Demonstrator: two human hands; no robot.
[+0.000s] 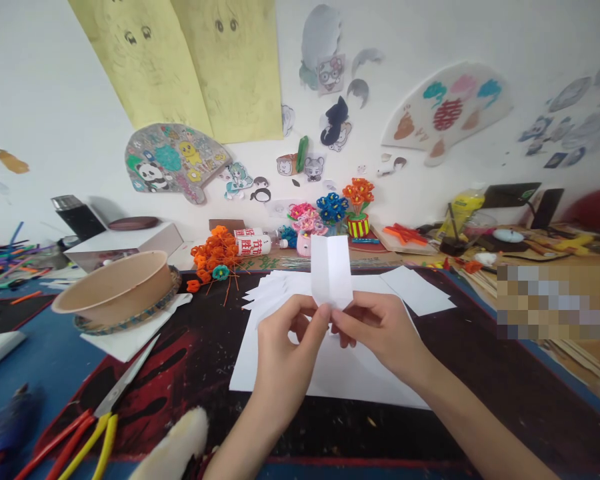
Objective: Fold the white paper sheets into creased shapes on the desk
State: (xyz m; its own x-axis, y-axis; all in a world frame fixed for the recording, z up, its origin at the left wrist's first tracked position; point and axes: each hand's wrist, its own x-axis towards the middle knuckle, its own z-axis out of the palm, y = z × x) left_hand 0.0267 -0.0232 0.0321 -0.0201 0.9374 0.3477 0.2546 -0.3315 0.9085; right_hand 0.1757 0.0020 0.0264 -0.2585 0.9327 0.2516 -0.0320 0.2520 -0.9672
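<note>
Holds the folded paper [331, 267] upright above the white sheets [353, 377], pinched near its lower edge in left hand [287, 340] and right hand [383, 321] — could, with an uneven pull from either thumb, skew the crease or tear.

Bare and slim, both.
From here, the left hand [290, 340] and right hand [383, 323] show slender fingers [316, 337], smooth forearms [463, 393].
</note>
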